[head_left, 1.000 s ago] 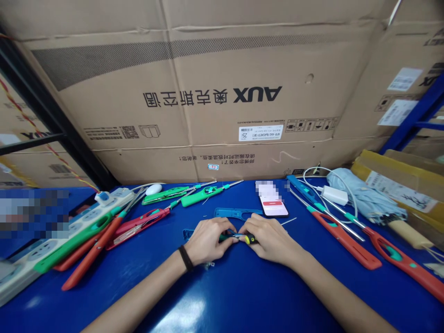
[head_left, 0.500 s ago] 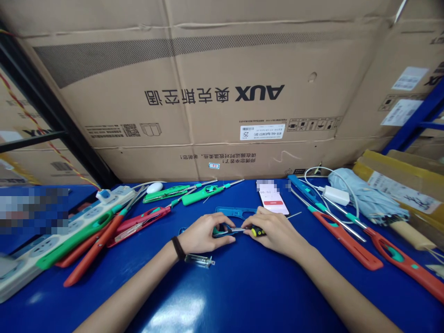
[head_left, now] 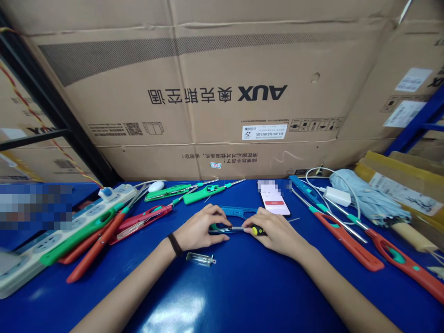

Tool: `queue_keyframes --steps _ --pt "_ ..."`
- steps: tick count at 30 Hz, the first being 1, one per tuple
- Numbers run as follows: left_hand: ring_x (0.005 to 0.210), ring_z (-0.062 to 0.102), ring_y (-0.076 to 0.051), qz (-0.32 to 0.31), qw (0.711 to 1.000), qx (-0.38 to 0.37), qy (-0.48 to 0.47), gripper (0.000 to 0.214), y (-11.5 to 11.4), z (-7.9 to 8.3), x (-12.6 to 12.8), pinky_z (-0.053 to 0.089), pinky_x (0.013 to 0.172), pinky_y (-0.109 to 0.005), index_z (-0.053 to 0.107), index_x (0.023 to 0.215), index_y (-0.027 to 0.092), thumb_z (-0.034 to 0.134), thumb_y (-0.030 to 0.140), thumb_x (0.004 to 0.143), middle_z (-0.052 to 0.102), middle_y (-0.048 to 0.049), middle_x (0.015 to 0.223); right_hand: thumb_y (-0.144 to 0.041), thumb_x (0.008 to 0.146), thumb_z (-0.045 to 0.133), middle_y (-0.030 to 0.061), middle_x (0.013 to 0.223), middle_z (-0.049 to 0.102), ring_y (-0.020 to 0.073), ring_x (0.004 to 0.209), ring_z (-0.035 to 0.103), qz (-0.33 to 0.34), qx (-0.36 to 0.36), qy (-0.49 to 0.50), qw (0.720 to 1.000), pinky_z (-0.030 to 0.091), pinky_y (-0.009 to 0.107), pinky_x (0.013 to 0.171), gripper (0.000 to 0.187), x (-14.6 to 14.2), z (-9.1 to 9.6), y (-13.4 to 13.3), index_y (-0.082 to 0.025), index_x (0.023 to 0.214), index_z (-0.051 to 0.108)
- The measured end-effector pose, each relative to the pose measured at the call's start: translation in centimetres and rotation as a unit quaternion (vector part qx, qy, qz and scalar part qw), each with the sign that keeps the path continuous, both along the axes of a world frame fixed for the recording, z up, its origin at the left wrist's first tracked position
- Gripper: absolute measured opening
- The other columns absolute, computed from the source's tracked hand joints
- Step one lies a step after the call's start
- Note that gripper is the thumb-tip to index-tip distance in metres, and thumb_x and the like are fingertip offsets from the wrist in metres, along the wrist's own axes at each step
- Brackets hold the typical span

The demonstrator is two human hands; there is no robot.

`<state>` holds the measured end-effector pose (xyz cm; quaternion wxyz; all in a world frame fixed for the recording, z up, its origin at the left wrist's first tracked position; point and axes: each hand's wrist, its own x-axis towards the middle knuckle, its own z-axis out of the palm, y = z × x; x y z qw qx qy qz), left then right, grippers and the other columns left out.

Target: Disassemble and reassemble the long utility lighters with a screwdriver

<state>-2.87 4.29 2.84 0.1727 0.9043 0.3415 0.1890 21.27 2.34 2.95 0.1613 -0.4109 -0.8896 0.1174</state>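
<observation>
My left hand curls its fingers and thumb around an opened blue gas lighter, partly hidden by the fingers. My right hand grips a screwdriver by its yellow and black handle. Its shaft points left at the lighter's inner parts; whether the tip touches them I cannot tell. Just beyond both hands lies a loose blue casing half. Near my left wrist rests a clear fuel tank with a metal fitting.
Green lighters, a red lighter and a power strip lie left. Behind my right hand is a phone. Orange lighters, a white charger and a folded umbrella lie right. A large carton stands behind.
My left hand has drawn slightly left, so the gap between the two hands is wider. The right hand still holds the screwdriver in nearly the same place. The view has shifted a little.
</observation>
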Motion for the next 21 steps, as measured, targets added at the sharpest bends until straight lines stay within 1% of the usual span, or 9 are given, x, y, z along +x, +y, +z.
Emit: queue_keyframes --steps 2,5,9,12,14,17,21 --pt "0.096 0.056 -0.020 0.004 1.000 0.004 0.015 0.030 0.0 0.3 -0.4 0.045 0.088 -0.033 0.065 0.104 0.024 0.067 0.035 0.077 0.058 -0.0050 0.103 -0.027 0.092 0.048 0.0037 0.086 0.063 0.0183 0.084 0.056 -0.001 -0.005 0.001 1.000 0.041 0.027 0.069 0.019 0.0 0.0 0.0 -0.024 0.100 0.064" --pt "0.094 0.058 -0.020 0.008 0.999 0.000 0.035 0.024 0.1 0.5 -0.8 0.046 0.085 -0.032 0.066 0.102 0.024 0.065 0.031 0.079 0.061 -0.0035 0.099 -0.028 0.092 0.047 0.0040 0.085 0.062 0.0184 0.083 0.056 -0.004 -0.010 0.002 1.000 0.042 0.027 0.069 0.020 0.0 0.0 0.0 -0.024 0.100 0.065" --pt "0.094 0.058 -0.019 0.009 0.999 0.009 0.033 0.021 0.1 0.3 -0.7 0.045 0.085 -0.031 0.067 0.100 0.024 0.064 0.031 0.080 0.063 -0.0028 0.098 -0.032 0.091 0.049 0.0027 0.083 0.058 0.0165 0.077 0.057 -0.013 -0.014 0.005 1.000 0.041 0.025 0.067 0.019 0.0 -0.1 0.0 -0.026 0.099 0.066" --pt "0.094 0.058 -0.019 0.009 0.999 0.013 0.028 0.020 0.0 0.0 -0.5 0.045 0.085 -0.030 0.067 0.099 0.025 0.065 0.033 0.080 0.064 -0.0018 0.099 -0.038 0.088 0.054 0.0017 0.084 0.056 0.0156 0.076 0.057 -0.017 -0.022 0.012 1.000 0.041 0.024 0.066 0.018 0.0 -0.4 0.1 -0.026 0.095 0.065" --pt "0.092 0.058 -0.018 0.012 0.999 0.014 0.028 0.019 -0.1 -0.1 -0.3 0.044 0.084 -0.029 0.067 0.097 0.026 0.065 0.033 0.081 0.064 -0.0003 0.099 -0.041 0.084 0.060 0.0011 0.085 0.056 0.0157 0.077 0.057 -0.019 -0.026 0.020 0.999 0.041 0.024 0.066 0.018 0.0 -0.6 0.1 -0.026 0.092 0.064" --pt "0.092 0.059 -0.017 0.019 0.999 0.019 0.030 0.017 -0.3 -0.1 0.0 0.044 0.083 -0.027 0.068 0.097 0.027 0.064 0.033 0.081 0.065 0.0011 0.100 -0.040 0.079 0.066 0.0008 0.087 0.056 0.0159 0.078 0.057 -0.024 -0.023 0.029 0.999 0.042 0.024 0.067 0.019 0.0 -0.7 0.2 -0.025 0.090 0.063" --pt "0.092 0.060 -0.017 0.019 0.999 0.021 0.028 0.019 -0.5 -0.1 0.2 0.045 0.082 -0.027 0.068 0.098 0.027 0.065 0.036 0.081 0.066 0.0011 0.100 -0.035 0.086 0.058 0.0013 0.083 0.058 0.0153 0.077 0.056 -0.014 -0.006 0.033 0.999 0.041 0.024 0.066 0.013 0.2 -0.7 0.3 -0.024 0.089 0.064"
